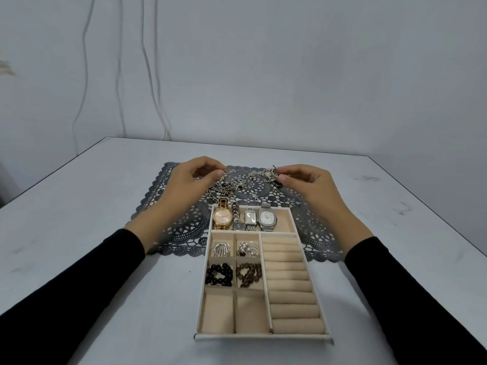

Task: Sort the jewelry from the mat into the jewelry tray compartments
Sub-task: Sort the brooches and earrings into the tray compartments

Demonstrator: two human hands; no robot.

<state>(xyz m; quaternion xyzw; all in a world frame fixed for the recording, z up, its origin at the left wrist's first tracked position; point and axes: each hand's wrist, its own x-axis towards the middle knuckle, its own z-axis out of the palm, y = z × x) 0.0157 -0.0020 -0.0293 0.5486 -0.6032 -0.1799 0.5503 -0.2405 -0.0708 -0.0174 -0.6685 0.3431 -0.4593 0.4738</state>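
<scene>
A beige jewelry tray (263, 337) sits in front of me, its far end on a dark lace mat (181, 233). Several watches (245, 219) fill its far compartment. Silver pieces (221, 249) and bead bracelets (219, 274) lie in the small left compartments; the two nearest ones and the ring rolls (290, 283) hold nothing. On the mat beyond the tray lies a tangle of silver chains (253, 177). My left hand (184, 185) pinches a chain at its left end, and my right hand (308, 188) pinches the chain cluster at its right end.
The tray and mat lie on a pale grey table (92, 259) that meets a wall at the back. Thin white cables (152, 75) hang down the wall behind the table.
</scene>
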